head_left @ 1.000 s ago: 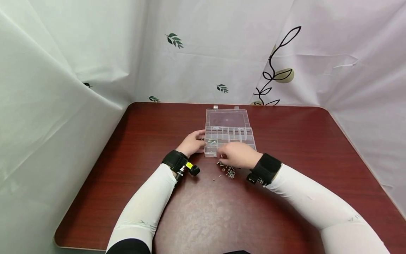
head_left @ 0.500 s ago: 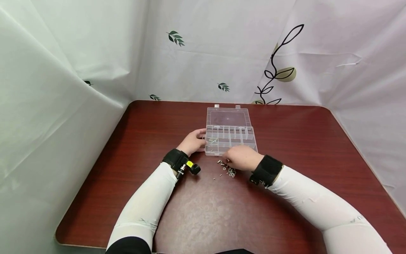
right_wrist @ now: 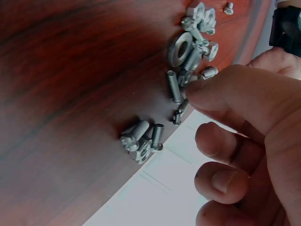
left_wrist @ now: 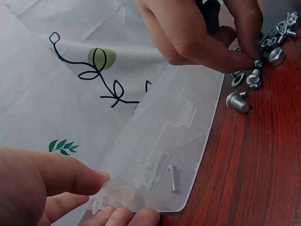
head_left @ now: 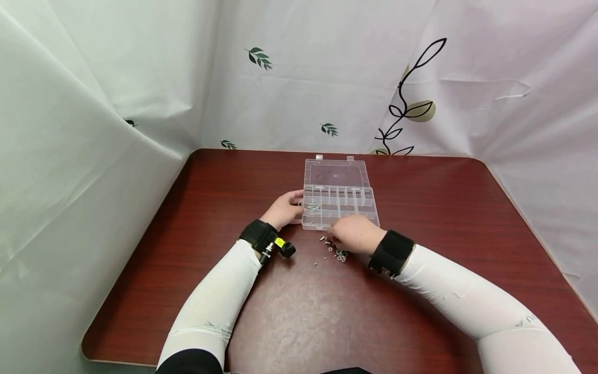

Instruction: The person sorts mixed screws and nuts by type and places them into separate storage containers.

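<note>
A clear plastic compartment box (head_left: 338, 213) lies on the table with its lid (head_left: 336, 173) folded back. My left hand (head_left: 282, 210) holds the box's left end, thumb at the edge and fingers along the side in the left wrist view. Long screws (head_left: 313, 206) lie in a left compartment; a single screw (left_wrist: 174, 180) lies in a corner one. In front of the box my right hand (head_left: 357, 232) bends over loose hardware, thumb and index finger pinching a small screw (left_wrist: 257, 63). Washers (right_wrist: 180, 49), nuts (right_wrist: 211, 51) and a thick bolt (left_wrist: 238, 102) lie close by.
The reddish-brown table (head_left: 420, 197) has rounded corners. White patterned cloth (head_left: 299, 78) hangs behind it and at both sides. A few tiny screws (head_left: 315, 264) lie apart from the pile, nearer the table's front. Most of the box's right-hand compartments appear bare.
My right hand has drawn back slightly from the box's front edge to the loose hardware, its fingertips coming together there. The left hand has stayed on the box.
</note>
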The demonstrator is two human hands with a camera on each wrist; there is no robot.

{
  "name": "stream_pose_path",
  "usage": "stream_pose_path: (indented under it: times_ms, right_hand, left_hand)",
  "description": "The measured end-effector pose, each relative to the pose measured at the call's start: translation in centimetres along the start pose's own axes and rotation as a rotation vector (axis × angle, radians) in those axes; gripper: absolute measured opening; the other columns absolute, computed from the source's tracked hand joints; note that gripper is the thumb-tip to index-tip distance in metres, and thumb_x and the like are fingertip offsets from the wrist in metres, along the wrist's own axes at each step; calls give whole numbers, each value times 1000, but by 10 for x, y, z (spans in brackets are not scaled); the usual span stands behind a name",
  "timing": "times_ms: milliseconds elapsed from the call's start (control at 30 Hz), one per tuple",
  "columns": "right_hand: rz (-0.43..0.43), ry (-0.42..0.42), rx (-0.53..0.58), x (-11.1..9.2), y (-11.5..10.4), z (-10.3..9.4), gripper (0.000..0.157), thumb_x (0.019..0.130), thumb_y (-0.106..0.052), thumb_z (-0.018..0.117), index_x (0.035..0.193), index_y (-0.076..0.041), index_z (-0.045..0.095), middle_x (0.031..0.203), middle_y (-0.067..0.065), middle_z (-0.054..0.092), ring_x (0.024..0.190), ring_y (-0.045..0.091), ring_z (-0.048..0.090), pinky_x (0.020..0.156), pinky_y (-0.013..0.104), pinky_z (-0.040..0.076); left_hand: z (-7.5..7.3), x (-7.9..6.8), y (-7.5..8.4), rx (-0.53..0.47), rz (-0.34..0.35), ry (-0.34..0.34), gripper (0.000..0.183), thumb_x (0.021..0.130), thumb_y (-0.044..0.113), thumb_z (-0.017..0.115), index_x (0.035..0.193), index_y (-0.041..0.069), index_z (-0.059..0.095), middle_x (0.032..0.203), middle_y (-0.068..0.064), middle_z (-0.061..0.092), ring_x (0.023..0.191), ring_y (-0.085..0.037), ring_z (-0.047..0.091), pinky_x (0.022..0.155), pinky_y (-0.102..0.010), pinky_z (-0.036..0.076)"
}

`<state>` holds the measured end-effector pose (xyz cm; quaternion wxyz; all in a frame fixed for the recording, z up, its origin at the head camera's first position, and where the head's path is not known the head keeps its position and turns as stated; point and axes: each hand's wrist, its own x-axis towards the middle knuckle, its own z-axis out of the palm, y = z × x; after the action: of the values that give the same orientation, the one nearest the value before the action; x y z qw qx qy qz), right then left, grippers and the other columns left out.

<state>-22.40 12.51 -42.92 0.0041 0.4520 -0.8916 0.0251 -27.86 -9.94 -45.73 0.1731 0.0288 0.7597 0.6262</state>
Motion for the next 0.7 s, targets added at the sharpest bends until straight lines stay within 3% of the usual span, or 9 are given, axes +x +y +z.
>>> stream_pose_path:
  times_ms: [200,333,433,500,700]
  right_hand:
    - [41,-19,144,4,0,-10,22,82,-10,69,71,-21,53,67,-12,46,59,6,45,53,25,39]
    - [56,36,243,11,1,-17,16,88,-10,66,77,-19,58,70,-11,52,63,6,48,59,25,42]
    - [73,99,255,18,2,-19,6,91,-10,66,88,-14,68,80,-9,62,71,8,56,65,29,48]
    - [91,131,243,22,3,-20,8,92,-10,66,96,-12,72,89,-6,68,77,9,61,70,32,51]
    - [146,115,213,39,4,-21,14,93,-6,63,102,-9,74,96,1,72,86,16,66,76,36,54]
  left_hand:
    - [-1,-1,1,-13,-6,0,63,93,-1,59,151,12,40,135,-15,55,105,-25,64,80,-39,58]
    - [-1,0,0,-24,1,3,63,92,-3,58,151,11,41,135,-16,55,104,-26,64,79,-39,58]
    - [-1,-1,0,-24,2,-1,63,92,-4,56,151,10,40,136,-17,55,105,-26,64,80,-39,58]
    - [0,-1,0,-12,-1,-2,63,92,-3,56,152,10,39,136,-17,55,105,-26,63,79,-38,58]
    - [-1,-3,1,30,-3,4,62,93,-1,56,152,12,40,138,-16,54,105,-27,63,79,-38,58]
